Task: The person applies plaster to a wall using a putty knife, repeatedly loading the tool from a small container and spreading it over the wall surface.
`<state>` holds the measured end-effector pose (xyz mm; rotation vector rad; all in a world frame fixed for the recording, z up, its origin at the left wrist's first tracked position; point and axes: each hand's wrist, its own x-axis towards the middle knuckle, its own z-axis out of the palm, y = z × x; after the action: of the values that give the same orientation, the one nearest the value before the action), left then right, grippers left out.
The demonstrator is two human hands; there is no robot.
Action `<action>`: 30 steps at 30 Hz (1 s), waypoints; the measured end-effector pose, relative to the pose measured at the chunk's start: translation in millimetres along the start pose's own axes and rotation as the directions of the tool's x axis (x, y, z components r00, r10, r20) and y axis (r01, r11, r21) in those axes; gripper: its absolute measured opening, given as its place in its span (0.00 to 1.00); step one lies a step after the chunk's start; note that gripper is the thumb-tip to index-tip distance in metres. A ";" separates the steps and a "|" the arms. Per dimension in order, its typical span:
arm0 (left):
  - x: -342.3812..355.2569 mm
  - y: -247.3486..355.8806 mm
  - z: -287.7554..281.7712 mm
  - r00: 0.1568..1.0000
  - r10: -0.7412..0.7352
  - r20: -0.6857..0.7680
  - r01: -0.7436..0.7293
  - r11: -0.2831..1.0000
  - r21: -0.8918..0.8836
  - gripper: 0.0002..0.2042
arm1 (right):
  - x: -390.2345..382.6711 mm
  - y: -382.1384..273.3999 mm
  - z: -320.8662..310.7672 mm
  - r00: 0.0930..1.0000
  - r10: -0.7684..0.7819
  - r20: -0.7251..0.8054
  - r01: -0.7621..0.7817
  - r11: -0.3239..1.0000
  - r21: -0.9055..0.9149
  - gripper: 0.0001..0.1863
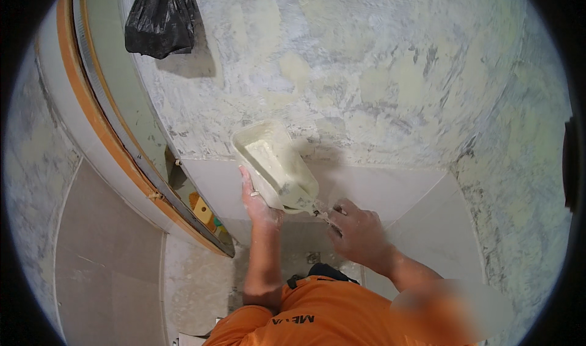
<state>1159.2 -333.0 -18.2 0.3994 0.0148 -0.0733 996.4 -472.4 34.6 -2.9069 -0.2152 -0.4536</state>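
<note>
My left hand (259, 204) is wrapped round the side and underside of a cream rectangular plastic tub (307, 174), which it holds tilted in front of my body. Wet off-white putty (267, 156) coats the tub's inside. In my right hand (359, 231), closed round its handle, is a putty knife (297, 196). Its blade is at the near end of the tub and has putty on it; whether it touches the tub's wall I cannot tell. Both hands are smeared with pale putty.
Beyond the tub rises a patchy plastered wall (378, 83) above pale tiles (366, 184). A black plastic bag (162, 22) hangs at the upper left. A doorway with an orange-brown frame (101, 123) stands left, a yellow object (202, 210) showing through it. The tiled floor (198, 279) lies below.
</note>
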 end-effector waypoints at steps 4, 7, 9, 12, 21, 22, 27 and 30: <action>16.2 4.8 -19.7 0.998 -0.023 0.057 0.029 0.994 -0.103 0.28 | 3.9 -4.1 -2.7 0.999 0.031 -0.017 -0.029 0.997 0.066 0.16; 19.2 17.6 -18.9 1.000 0.025 0.003 -0.024 0.994 -0.110 0.28 | 4.1 -12.2 2.1 0.999 0.047 -0.023 -0.045 0.994 0.103 0.16; 21.4 25.8 -17.5 0.991 0.041 -0.130 -0.060 0.989 -0.139 0.28 | 2.2 -12.5 5.3 0.999 0.048 -0.018 -0.046 0.994 0.103 0.15; 24.5 37.5 -26.3 0.965 0.105 -0.241 -0.119 0.992 -0.047 0.32 | -2.3 -2.0 5.5 0.994 0.019 -0.106 -0.004 0.989 0.148 0.16; 22.2 25.5 -37.0 0.992 0.064 -0.109 -0.090 0.964 -0.251 0.30 | 31.4 8.7 29.1 0.927 0.363 0.093 -0.270 0.476 0.837 0.15; 25.7 21.7 -42.3 0.993 0.059 -0.100 -0.083 0.964 -0.253 0.30 | 33.2 6.1 33.7 0.905 0.359 0.228 -0.308 0.182 0.934 0.15; 43.1 18.4 -72.9 0.994 0.087 -0.069 -0.105 0.938 -0.330 0.31 | 35.2 0.6 37.2 0.876 0.270 0.400 -0.384 -0.110 0.917 0.15; 37.6 19.7 -61.3 0.973 0.121 -0.197 -0.174 0.943 -0.282 0.27 | 32.4 -4.4 33.8 0.857 0.334 0.394 -0.407 -0.033 0.913 0.16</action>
<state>1198.2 -293.6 -68.1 0.1021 0.1696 0.1133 1035.9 -457.3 13.9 -1.3956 0.2311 -0.0124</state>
